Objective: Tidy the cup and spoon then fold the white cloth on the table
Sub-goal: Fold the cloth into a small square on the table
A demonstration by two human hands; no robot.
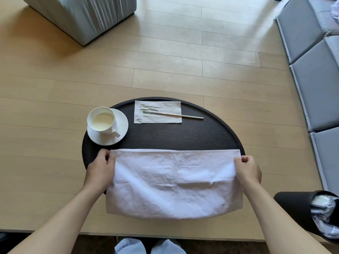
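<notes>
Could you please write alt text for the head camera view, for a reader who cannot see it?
Two bare hands, left hand and right hand, grip the side edges of a white cloth on a round black table. Behind it, a cup sits on a saucer, and a spoon lies on a napkin.

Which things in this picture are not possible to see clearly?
Head view only:
- Table near edge: covered by the white cloth.
- Spoon bowl: too small and blurred against the napkin.
- Fingertips of the left hand and right hand: curled around the cloth's ends.
</notes>
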